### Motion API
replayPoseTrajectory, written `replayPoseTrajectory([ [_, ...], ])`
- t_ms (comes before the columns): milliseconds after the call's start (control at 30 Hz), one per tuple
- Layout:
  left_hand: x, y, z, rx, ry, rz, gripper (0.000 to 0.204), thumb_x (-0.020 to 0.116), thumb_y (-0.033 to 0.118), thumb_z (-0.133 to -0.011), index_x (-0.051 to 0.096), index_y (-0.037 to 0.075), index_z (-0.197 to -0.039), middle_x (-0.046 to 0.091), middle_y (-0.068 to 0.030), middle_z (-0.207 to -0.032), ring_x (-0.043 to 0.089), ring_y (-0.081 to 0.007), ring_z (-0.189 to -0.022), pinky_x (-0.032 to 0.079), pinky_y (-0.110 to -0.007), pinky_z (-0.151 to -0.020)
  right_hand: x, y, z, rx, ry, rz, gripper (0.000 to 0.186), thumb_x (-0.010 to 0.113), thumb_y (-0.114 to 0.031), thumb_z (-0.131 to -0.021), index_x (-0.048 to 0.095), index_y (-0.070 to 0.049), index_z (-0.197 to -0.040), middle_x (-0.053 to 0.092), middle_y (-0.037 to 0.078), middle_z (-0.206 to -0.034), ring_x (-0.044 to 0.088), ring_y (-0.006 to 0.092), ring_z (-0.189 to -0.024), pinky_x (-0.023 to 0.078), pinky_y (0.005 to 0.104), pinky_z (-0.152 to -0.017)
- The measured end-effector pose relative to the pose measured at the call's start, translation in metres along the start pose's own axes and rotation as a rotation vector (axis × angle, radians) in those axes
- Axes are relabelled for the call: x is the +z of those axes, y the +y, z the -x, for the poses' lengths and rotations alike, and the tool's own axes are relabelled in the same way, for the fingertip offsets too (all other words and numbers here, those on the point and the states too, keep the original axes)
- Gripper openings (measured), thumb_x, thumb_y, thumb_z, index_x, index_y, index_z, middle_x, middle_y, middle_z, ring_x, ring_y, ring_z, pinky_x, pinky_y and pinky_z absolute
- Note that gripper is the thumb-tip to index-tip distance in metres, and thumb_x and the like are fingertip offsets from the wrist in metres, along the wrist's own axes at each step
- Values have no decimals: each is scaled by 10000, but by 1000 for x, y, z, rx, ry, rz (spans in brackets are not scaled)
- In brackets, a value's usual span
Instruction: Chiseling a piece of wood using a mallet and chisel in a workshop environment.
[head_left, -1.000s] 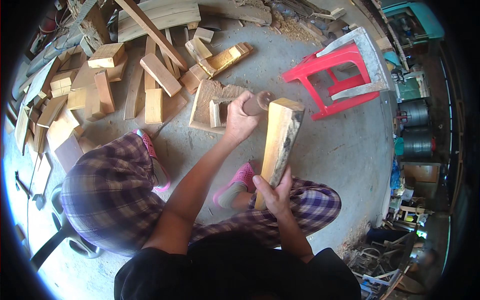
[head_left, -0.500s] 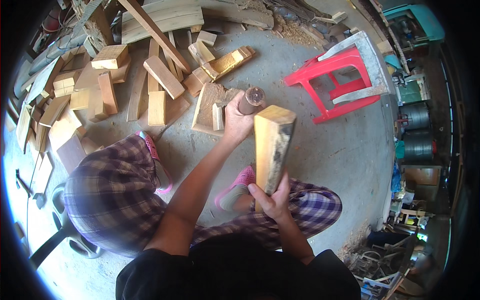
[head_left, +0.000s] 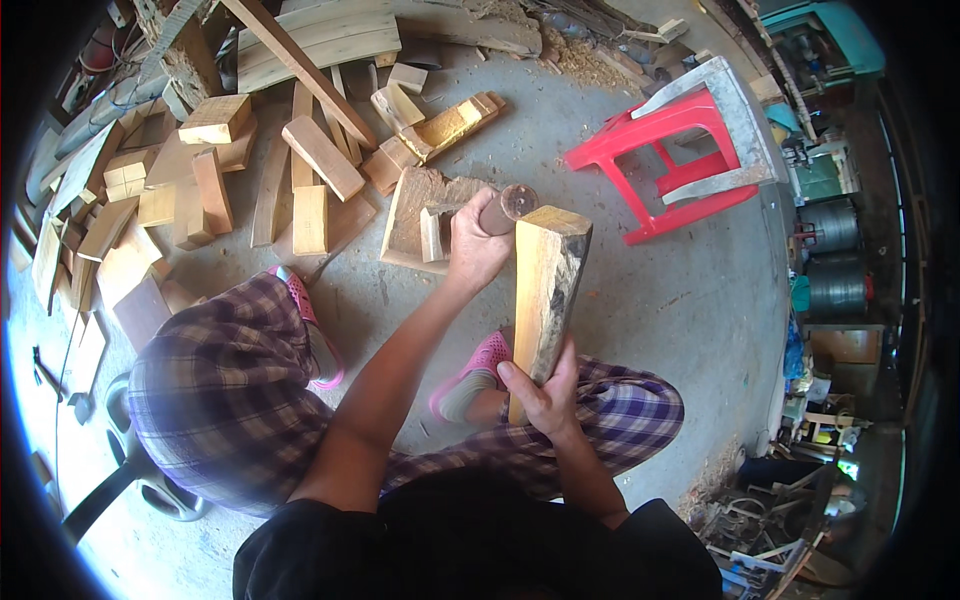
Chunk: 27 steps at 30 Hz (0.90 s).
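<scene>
My left hand (head_left: 474, 243) is closed around a short, round, dark brown wooden cylinder (head_left: 509, 209), its flat end facing up and to the right. Close beside that end stands a long yellowish wood block (head_left: 541, 295) with a rough, dark-stained side. The lower part of the block is gripped in my right hand (head_left: 547, 392), thumb across its front. Past my left hand, a rough wooden slab (head_left: 406, 221) lies on the floor with a small wood piece (head_left: 434, 234) on it. Whether the cylinder touches the block I cannot tell.
Many cut wood blocks (head_left: 310, 219) are piled at the left and far left. A red plastic stool (head_left: 651, 136) lies on its side at the right, with a grey frame-like part against it. A black-handled, spoked grey object (head_left: 161, 490) is near my left knee.
The cylinder in my left hand has moved slightly right and nearer, close to the block's top. The block has tilted a little; my right hand keeps its hold.
</scene>
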<state>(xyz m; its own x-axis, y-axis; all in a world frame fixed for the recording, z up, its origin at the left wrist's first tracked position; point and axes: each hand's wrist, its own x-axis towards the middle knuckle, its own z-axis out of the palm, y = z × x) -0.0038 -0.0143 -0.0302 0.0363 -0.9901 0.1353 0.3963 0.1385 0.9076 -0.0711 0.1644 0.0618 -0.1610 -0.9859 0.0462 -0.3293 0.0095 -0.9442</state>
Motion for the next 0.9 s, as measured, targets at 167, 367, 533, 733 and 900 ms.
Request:
replayPoseTrajectory([
  [167, -2, 2, -1, -57, -16, 39, 234, 803, 97, -763, 597, 17, -840, 649, -29, -757, 561, -73, -740, 492, -289, -672, 0, 3, 1, 13, -6, 19, 501, 783, -160, -816, 486, 23, -1176, 686, 112, -865, 681, 183, -789, 546, 336, -742],
  [367, -3, 18, -5, -288, -26, 467, 226, 809, 72, -767, 627, 60, -901, 655, 7, -815, 559, -47, -752, 484, -242, -688, 0, 20, 3, 33, -48, 167, 578, 804, -261, -806, 488, 17, -1202, 685, 152, -930, 686, 247, -859, 534, 372, -783],
  [533, -13, 9, -6, -167, 72, 154, 231, 773, 77, -823, 547, 115, -804, 519, 86, -704, 461, -17, -614, 387, -230, -525, 5, 17, 2, 62, -172, 235, 599, 813, -283, -794, 492, 16, -1203, 669, 174, -984, 675, 260, -902, 521, 379, -807],
  [733, -13, 13, -9, -158, 88, 146, 230, 771, 96, -825, 547, 97, -771, 535, 76, -697, 468, -31, -614, 402, -258, -535, 4, 17, 7, -40, -123, 217, 589, 815, -250, -784, 491, 17, -1197, 675, 154, -951, 680, 251, -863, 527, 367, -784],
  [900, -18, 5, -9, -207, 71, -2, 203, 764, 128, -825, 577, 49, -823, 593, 33, -726, 520, -57, -679, 461, -274, -638, 0, -6, 0, -123, 23, 46, 505, 795, -170, -791, 483, 18, -1141, 680, 104, -864, 674, 180, -766, 543, 336, -736],
])
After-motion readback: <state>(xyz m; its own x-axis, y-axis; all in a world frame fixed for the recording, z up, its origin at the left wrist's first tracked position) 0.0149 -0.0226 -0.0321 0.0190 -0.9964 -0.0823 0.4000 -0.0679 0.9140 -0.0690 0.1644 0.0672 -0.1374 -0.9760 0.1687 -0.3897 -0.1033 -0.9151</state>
